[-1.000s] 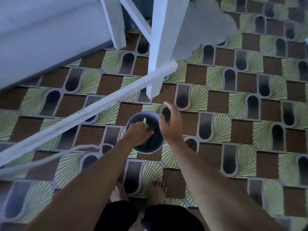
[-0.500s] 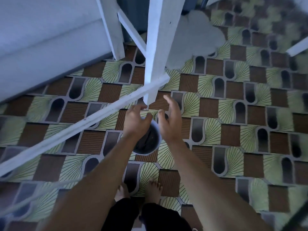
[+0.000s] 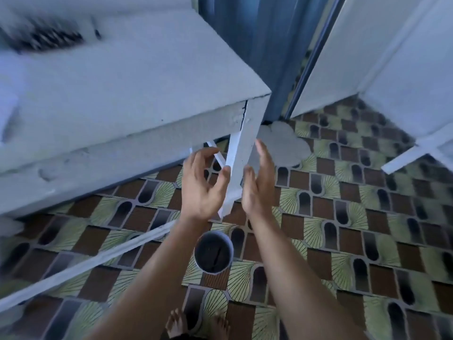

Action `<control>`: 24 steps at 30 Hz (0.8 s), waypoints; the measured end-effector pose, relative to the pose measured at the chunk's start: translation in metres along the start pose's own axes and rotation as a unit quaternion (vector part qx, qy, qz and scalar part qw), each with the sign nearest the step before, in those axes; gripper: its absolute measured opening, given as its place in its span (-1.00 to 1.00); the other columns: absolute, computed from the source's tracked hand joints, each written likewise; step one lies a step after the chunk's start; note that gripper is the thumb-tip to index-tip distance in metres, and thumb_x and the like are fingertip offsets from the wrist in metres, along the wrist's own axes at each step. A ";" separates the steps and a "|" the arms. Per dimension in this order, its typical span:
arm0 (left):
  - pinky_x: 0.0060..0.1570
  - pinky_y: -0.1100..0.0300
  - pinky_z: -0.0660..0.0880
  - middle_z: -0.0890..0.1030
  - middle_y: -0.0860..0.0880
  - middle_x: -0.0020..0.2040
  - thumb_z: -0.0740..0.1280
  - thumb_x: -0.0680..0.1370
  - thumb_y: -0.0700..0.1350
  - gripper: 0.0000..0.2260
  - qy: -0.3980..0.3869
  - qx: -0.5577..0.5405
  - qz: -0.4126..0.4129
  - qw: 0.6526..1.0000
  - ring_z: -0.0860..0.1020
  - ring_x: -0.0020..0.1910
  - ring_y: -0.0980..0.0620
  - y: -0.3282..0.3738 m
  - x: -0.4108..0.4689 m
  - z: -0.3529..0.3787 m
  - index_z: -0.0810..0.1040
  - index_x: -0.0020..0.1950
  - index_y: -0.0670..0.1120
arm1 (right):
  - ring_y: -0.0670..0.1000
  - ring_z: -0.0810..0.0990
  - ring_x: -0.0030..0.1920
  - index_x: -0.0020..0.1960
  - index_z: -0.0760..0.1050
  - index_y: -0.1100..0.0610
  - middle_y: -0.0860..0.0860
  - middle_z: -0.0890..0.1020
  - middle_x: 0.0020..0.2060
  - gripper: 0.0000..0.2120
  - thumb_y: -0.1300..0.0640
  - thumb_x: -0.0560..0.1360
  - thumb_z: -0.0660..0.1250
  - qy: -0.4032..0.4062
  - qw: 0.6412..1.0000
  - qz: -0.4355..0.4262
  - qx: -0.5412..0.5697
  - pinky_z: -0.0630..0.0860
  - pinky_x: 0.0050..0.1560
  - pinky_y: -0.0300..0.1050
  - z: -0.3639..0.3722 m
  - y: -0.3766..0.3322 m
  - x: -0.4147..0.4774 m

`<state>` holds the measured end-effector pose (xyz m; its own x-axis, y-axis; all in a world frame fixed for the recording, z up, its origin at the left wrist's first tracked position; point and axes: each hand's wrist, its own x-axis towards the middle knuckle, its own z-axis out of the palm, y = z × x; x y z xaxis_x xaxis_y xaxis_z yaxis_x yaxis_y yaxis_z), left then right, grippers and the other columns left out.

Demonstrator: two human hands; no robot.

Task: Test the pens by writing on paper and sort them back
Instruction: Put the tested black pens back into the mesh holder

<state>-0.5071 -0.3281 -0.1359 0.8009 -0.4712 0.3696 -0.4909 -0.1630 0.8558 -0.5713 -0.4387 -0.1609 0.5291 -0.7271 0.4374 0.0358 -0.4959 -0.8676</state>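
**Both hands empty in the air, cup on floor below**

L hand point(image 3: 201, 185) is up in front of the table's corner leg point(image 3: 241, 155). Fingers loosely curled, thumb apart, holding nothing. R hand point(image 3: 257, 185) is just beside it, w/ the leg showing in the gap between them. Palm turned toward the L hand, fingers straight and together, also empty. Neither hand touches the leg as far as can be told.

Round pale-rimmed cup w/ dark inside point(image 3: 213, 271) stands upright on the brown-and-green patterned vinyl floor point(image 3: 343, 217). It sits on the near side of that leg, between the two forearms and apart from both hands. Contents too dim to make out.

White painted wooden table point(image 3: 122, 94) fills upper left, its near-right corner above the hands. A blurred dark thing point(image 3: 41, 38) lies at the tabletop's far-left edge; can't tell what. White crossbar point(image 3: 98, 261) runs low from the leg toward lower left. Person's bare feet point(image 3: 176, 325) at bottom edge. Grey patch point(image 3: 282, 143) on floor beyond the leg, blue curtain point(image 3: 257, 45) behind.
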 end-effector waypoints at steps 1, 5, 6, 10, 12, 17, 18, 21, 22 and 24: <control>0.14 0.14 0.46 0.51 0.12 0.20 0.21 0.53 0.25 -0.53 0.012 -0.002 0.004 1.000 0.52 0.20 -0.02 0.016 0.007 -0.012 0.50 0.28 -0.04 | -0.03 0.29 0.50 0.52 0.27 0.23 0.07 0.36 0.48 -0.26 -0.32 0.60 0.03 -0.005 1.000 -0.010 0.009 0.21 0.49 -0.09 0.000 -0.019 0.009; 0.31 0.10 0.37 0.49 0.11 0.29 0.20 0.55 0.23 -0.52 0.074 0.008 0.029 0.997 0.43 0.32 0.06 0.064 0.037 -0.064 0.49 0.33 -0.03 | -0.14 0.23 0.50 0.54 0.26 0.14 0.00 0.33 0.50 -0.32 -0.26 0.57 0.08 -0.051 0.998 -0.010 0.035 0.17 0.51 -0.10 0.006 -0.089 0.036; 0.34 0.20 0.33 0.49 0.09 0.31 0.19 0.55 0.23 -0.52 0.086 0.015 0.034 0.996 0.40 0.35 0.08 0.075 0.044 -0.077 0.48 0.34 -0.03 | -0.14 0.22 0.51 0.53 0.26 0.13 -0.01 0.33 0.51 -0.35 -0.20 0.56 0.08 -0.064 0.997 -0.013 0.040 0.16 0.51 -0.08 0.009 -0.105 0.041; 0.33 0.34 0.25 0.49 0.05 0.36 0.19 0.55 0.23 -0.51 0.142 0.050 0.050 0.987 0.37 0.38 0.11 0.100 0.067 -0.133 0.50 0.35 -0.03 | -0.19 0.20 0.50 0.54 0.25 0.07 -0.07 0.31 0.51 -0.36 -0.18 0.53 0.05 -0.116 0.991 -0.041 0.060 0.15 0.51 -0.08 0.027 -0.157 0.057; 0.35 0.16 0.29 0.49 0.03 0.38 0.18 0.54 0.25 -0.49 0.165 0.067 0.050 0.983 0.37 0.40 0.06 0.105 0.077 -0.159 0.50 0.35 -0.03 | -0.18 0.22 0.50 0.54 0.26 0.06 -0.07 0.32 0.51 -0.37 -0.19 0.54 0.05 -0.133 0.987 -0.061 0.065 0.17 0.50 -0.08 0.041 -0.175 0.061; 0.33 0.15 0.22 0.42 0.14 0.36 0.13 0.52 0.32 -0.39 0.188 0.101 0.033 0.976 0.31 0.41 0.11 0.099 0.090 -0.223 0.46 0.41 -0.03 | -0.10 0.21 0.52 0.55 0.24 0.07 -0.03 0.31 0.53 -0.36 -0.21 0.55 0.05 -0.187 0.976 -0.094 0.067 0.17 0.52 0.10 0.088 -0.205 0.065; 0.34 0.15 0.21 0.42 0.14 0.36 0.13 0.51 0.33 -0.38 0.188 0.114 0.026 0.975 0.30 0.43 0.08 0.094 0.092 -0.235 0.46 0.42 -0.03 | -0.09 0.21 0.53 0.55 0.24 0.07 -0.02 0.30 0.53 -0.36 -0.21 0.55 0.05 -0.200 0.973 -0.099 0.065 0.17 0.53 0.12 0.100 -0.209 0.065; 0.35 0.16 0.17 0.42 0.03 0.45 0.12 0.48 0.36 -0.33 0.179 0.151 -0.017 0.972 0.28 0.47 0.00 0.069 0.100 -0.275 0.44 0.44 -0.02 | -0.08 0.20 0.53 0.55 0.24 0.06 -0.03 0.30 0.53 -0.35 -0.19 0.52 0.07 -0.240 0.964 -0.096 0.058 0.17 0.52 0.13 0.142 -0.219 0.064; 0.35 0.16 0.17 0.42 0.01 0.46 0.11 0.46 0.37 -0.31 0.173 0.159 -0.034 0.971 0.28 0.47 0.00 0.060 0.102 -0.289 0.44 0.45 -0.02 | -0.08 0.20 0.53 0.54 0.25 0.06 -0.03 0.30 0.53 -0.34 -0.18 0.50 0.08 -0.254 0.961 -0.090 0.057 0.18 0.52 0.12 0.157 -0.222 0.064; 0.34 0.14 0.18 0.42 0.01 0.46 0.12 0.44 0.38 -0.29 0.159 0.177 -0.063 0.969 0.28 0.47 -0.01 0.038 0.106 -0.315 0.43 0.45 -0.01 | -0.09 0.22 0.52 0.53 0.28 0.06 -0.03 0.32 0.52 -0.32 -0.18 0.47 0.10 -0.282 0.954 -0.078 0.059 0.18 0.53 0.07 0.189 -0.227 0.061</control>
<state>-0.3326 -0.1107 0.0494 0.8994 -0.1470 0.4116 -0.4249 -0.5148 0.7446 -0.3865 -0.2805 0.0180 0.8804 -0.2614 0.3956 0.2293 -0.4955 -0.8378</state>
